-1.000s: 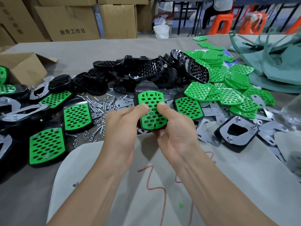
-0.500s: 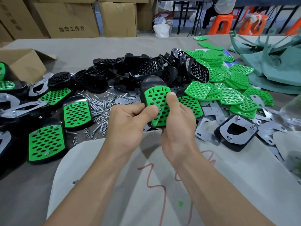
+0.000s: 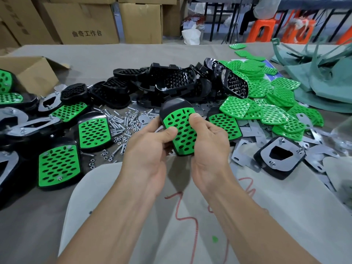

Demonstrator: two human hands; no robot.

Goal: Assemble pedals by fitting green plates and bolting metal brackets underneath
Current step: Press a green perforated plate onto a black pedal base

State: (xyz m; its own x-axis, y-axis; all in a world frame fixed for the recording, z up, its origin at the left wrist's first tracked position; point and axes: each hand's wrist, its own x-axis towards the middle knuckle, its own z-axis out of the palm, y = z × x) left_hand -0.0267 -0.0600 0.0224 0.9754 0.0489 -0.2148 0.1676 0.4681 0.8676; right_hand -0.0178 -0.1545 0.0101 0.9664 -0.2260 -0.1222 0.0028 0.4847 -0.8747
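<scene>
Nearest, over a pale sheet (image 3: pixel 266 206), a black pedal (image 3: pixel 175 104) with a green plate (image 3: pixel 182 134) seated in its face, gripped from both sides: left hand (image 3: pixel 146 149) and right hand (image 3: pixel 209 145), thumbs pressed on the plate, fingers curled behind. Beyond, loose bolts (image 3: pixel 118 121), bare black shells (image 3: pixel 171 80), heaped green plates (image 3: pixel 266 111). Far left, open cardboard box (image 3: pixel 32 71), contents hidden.

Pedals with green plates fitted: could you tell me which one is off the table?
The pedal gripped between the left hand and right hand, thumbs on its green plate; other pedals lie on the table.
</scene>
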